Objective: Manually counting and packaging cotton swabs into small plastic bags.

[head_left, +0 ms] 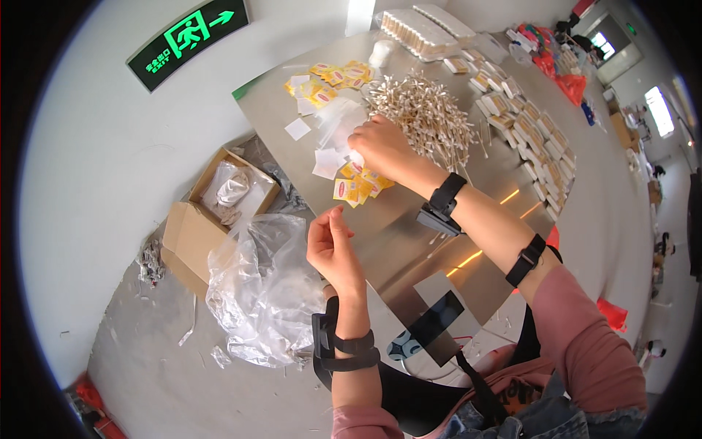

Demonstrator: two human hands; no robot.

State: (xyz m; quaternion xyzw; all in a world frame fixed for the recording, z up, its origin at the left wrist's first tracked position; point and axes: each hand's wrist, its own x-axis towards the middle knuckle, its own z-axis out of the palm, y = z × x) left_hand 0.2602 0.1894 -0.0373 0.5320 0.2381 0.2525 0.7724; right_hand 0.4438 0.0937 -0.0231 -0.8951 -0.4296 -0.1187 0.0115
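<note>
My right hand (384, 148) reaches over the metal table, fingers curled down at the edge of a stack of clear plastic bags (340, 121). A small whitish bit shows under its fingertips; what it is, I cannot make out. Yellow-and-white printed cards (355, 186) lie just below that hand, with white paper squares (329, 162) beside them. To its right is a big heap of cotton swabs (428, 117). My left hand (333, 249) is held off the table's left edge, thumb and fingers pinched together; anything between them is too small to see.
More yellow cards (340, 75) lie at the far left of the table (409, 234). Bundled swabs (537, 146) line the right side, with packed stacks (420, 33) behind. An open cardboard box (194, 241) and a clear plastic sack (267, 293) are on the floor at left.
</note>
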